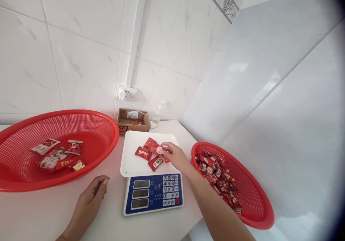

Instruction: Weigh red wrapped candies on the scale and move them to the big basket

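Note:
A digital scale (153, 194) with a blue panel and a white weighing tray (130, 140) stands in front of me. On the tray lie several small red wrapped candies, among them a candy with gold print (142, 153) and a candy with a pale label (155, 163). My right hand (174, 156) is over the tray's right side, its fingers closed on a red candy packet (159, 149) with a round pale mark. Left of the scale, my left hand (91, 196) hovers above the table with fingers curled and thumb pressed against them; nothing shows in it.
To the left sits a large red basket (107, 146) holding several red packets. Another red basket (258, 201), at the right, holds a heap of red candies. Behind the scale are a cardboard box (137, 127), a clear plastic bottle (156, 116) and a wall socket (128, 93).

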`<state>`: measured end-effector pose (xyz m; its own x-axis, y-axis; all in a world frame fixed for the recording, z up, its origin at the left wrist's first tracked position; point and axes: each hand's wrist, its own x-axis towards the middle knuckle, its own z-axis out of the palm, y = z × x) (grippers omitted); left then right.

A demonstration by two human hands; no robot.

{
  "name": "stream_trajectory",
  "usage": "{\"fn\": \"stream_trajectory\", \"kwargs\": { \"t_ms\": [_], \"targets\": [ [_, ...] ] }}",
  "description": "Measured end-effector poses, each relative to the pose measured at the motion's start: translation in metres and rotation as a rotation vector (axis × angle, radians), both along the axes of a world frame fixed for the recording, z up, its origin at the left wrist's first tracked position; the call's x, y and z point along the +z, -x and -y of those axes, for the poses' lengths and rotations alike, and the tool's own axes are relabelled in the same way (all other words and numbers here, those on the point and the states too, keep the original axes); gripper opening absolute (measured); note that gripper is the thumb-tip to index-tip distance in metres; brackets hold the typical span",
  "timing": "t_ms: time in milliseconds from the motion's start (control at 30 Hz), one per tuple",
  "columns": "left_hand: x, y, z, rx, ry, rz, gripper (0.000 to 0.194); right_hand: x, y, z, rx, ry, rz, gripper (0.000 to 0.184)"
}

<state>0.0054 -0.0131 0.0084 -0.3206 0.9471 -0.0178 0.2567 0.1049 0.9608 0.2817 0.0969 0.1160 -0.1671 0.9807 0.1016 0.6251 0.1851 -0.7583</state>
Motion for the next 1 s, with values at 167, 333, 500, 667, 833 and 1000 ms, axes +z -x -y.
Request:
{"fn": "stream_trajectory", "kwargs": {
  "t_ms": [167, 333, 500, 667, 833, 1000],
  "targets": [
    [0.001, 0.0, 0.0, 0.009, -0.002, 0.006, 0.05, 0.006, -0.012, 0.006, -0.112, -0.062, 0.039, 0.036],
    [0.002, 0.0, 0.001, -0.001, 0.014, 0.026, 0.045, 0.015, -0.05, 0.034, -0.217, -0.134, 0.128, 0.037],
    [0.002, -0.001, 0.0, -0.008, 0.034, 0.068, 0.041, 0.014, -0.093, 0.076, -0.443, -0.052, 0.281, 0.044],
    [0.009, -0.003, -0.001, 0.003, 0.043, 0.106, 0.037, -0.003, -0.118, 0.1, -0.562, 0.178, 0.409, 0.051],
    [0.013, -0.004, -0.001, 0.014, 0.041, 0.129, 0.036, -0.026, -0.126, 0.104, -0.498, 0.133, 0.428, 0.053],
    [0.012, -0.005, -0.002, 0.014, 0.037, 0.139, 0.036, -0.028, -0.12, 0.104, -0.558, 0.165, 0.566, 0.052]
  ]
}}
